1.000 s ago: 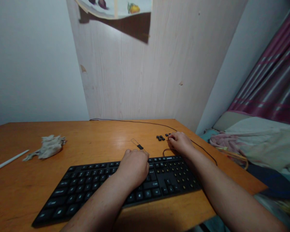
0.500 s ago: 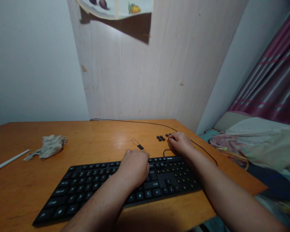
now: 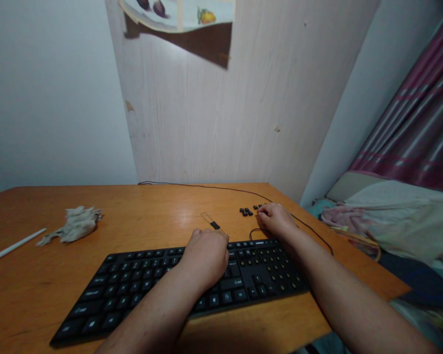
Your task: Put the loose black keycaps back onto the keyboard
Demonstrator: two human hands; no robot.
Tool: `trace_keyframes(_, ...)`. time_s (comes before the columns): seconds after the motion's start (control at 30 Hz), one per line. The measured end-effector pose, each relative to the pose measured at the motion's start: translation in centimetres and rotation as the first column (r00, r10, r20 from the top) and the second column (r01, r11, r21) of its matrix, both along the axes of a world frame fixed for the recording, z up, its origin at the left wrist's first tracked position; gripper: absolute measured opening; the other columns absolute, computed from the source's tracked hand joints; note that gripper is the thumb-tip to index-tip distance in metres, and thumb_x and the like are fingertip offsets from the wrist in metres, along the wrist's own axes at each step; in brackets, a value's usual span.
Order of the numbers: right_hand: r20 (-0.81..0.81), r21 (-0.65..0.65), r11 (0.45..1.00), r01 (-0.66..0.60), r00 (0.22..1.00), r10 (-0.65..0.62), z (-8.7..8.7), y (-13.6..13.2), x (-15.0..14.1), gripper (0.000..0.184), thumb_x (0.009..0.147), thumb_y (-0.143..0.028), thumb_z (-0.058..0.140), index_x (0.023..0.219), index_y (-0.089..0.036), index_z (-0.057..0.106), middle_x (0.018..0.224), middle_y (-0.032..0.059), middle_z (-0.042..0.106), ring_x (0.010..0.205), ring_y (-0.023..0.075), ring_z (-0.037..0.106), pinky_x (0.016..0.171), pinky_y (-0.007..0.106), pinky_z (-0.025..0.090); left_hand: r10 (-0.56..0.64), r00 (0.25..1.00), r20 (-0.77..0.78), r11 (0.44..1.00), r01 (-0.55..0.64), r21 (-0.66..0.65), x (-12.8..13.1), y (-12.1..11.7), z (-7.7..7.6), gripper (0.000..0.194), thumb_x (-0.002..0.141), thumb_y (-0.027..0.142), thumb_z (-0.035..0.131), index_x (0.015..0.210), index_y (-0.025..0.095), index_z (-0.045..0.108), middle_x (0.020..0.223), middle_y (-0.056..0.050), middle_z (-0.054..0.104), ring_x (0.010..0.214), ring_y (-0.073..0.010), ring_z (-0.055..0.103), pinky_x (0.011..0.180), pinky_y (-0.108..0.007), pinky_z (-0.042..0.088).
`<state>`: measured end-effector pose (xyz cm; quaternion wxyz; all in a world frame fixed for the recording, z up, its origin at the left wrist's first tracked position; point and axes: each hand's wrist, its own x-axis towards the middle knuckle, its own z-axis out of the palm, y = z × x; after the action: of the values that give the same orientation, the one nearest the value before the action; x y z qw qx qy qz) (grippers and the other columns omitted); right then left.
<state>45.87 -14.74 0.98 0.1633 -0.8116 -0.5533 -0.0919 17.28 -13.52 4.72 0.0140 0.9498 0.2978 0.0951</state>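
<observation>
A black keyboard [image 3: 133, 275] lies at a slant on the desk, with bare key stems showing in its number pad [image 3: 282, 265]. My left hand [image 3: 208, 253] is closed above its right half. From that fist juts a wire keycap puller [image 3: 214, 225] with a black middle piece and a thin wire loop pointing away from me. Beyond the keyboard, several loose black keycaps [image 3: 246, 212] lie in a small group. My right hand [image 3: 275, 216] rests beside them with fingers pinched together; whatever is between the fingertips is hidden, and it partly covers other keycaps.
A crumpled pale cloth [image 3: 79, 223] and a white stylus-like stick [image 3: 15, 247] lie on the left of the wooden desk [image 3: 151, 211]. A thin black cable [image 3: 221, 187] runs along the back and down the right side. Bedding [image 3: 384, 216] is to the right.
Both hands, the keycap puller and the keycaps stay practically in place. The whole view has shifted very slightly.
</observation>
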Motion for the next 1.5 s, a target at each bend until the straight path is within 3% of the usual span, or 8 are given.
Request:
trace_keyframes(0.4,-0.079,0.065,0.996,-0.065,0.994,0.070,0.0,0.0,0.0,0.024,0.085,-0.029,0.056,0.096,-0.021,0.076,0.102,0.0091,0.073,0.100,0.0248,0.061,0.085,0.032,0.042,-0.001,1.000,-0.001,1.000,0.001,-0.006,0.1,0.0,0.1,0.026,0.086,0.016,0.043,0.086,0.017,0.069,0.097,-0.013,0.075,0.093,-0.0300,0.068,0.083,-0.043,0.047)
trace_keyframes(0.6,-0.200,0.082,0.964,-0.252,0.944,0.264,1.0,-0.8,-1.0,0.020,0.086,-0.029,0.057,0.093,-0.020,0.074,0.094,0.0039,0.073,0.087,0.0187,0.064,0.076,0.027,0.046,-0.002,1.000,0.002,1.000,0.001,0.012,0.1,0.0,-0.1,0.026,0.085,0.017,0.043,0.086,0.017,0.069,0.097,-0.013,0.075,0.093,-0.0307,0.068,0.082,-0.044,0.048)
trace_keyframes(0.67,-0.260,0.068,0.925,-0.373,0.889,0.378,1.9,-1.5,-1.9,0.017,0.085,-0.027,0.060,0.090,-0.019,0.073,0.092,0.0024,0.072,0.086,0.0170,0.065,0.076,0.025,0.047,-0.001,1.000,0.002,1.000,0.001,0.015,0.1,-0.1,-0.1,0.026,0.085,0.017,0.043,0.086,0.017,0.069,0.097,-0.013,0.075,0.092,-0.0307,0.068,0.082,-0.045,0.048)
trace_keyframes(0.8,-0.369,-0.022,0.787,-0.617,0.737,0.567,4.1,-3.3,-4.2,0.013,0.084,-0.021,0.058,0.084,-0.017,0.070,0.082,0.0017,0.069,0.078,0.0157,0.062,0.072,0.026,0.046,0.009,1.000,-0.001,1.000,-0.009,0.022,0.1,-0.1,0.0,0.026,0.086,0.018,0.043,0.087,0.016,0.070,0.095,-0.013,0.075,0.091,-0.0306,0.068,0.082,-0.044,0.048)
trace_keyframes(0.97,-0.336,-0.182,0.682,-0.708,0.697,0.634,6.1,-5.2,-6.8,0.015,0.081,-0.013,0.058,0.089,-0.018,0.070,0.088,0.0025,0.069,0.082,0.0162,0.062,0.074,0.026,0.045,0.019,1.000,-0.003,1.000,-0.019,0.001,0.2,-0.2,0.1,0.027,0.086,0.019,0.043,0.089,0.016,0.070,0.095,-0.013,0.075,0.093,-0.0315,0.068,0.083,-0.045,0.048)
trace_keyframes(1.17,-0.289,-0.274,0.690,-0.669,0.742,0.605,6.0,-6.0,-7.7,0.018,0.080,-0.016,0.061,0.095,-0.019,0.070,0.092,0.0036,0.069,0.084,0.0175,0.061,0.074,0.027,0.043,0.025,1.000,-0.006,1.000,-0.025,-0.003,0.3,-0.2,0.0,0.028,0.086,0.018,0.043,0.088,0.016,0.070,0.094,-0.014,0.074,0.092,-0.0316,0.068,0.083,-0.046,0.049)
trace_keyframes(1.5,-0.270,-0.310,0.732,-0.607,0.794,0.544,5.2,-6.3,-8.3,0.016,0.079,-0.020,0.064,0.095,-0.021,0.066,0.088,0.0014,0.067,0.076,0.0161,0.057,0.065,0.026,0.037,0.034,0.999,-0.013,0.999,-0.035,-0.022,0.3,-0.5,0.4,0.028,0.086,0.018,0.044,0.090,0.015,0.071,0.095,-0.014,0.074,0.093,-0.0317,0.068,0.084,-0.046,0.049)
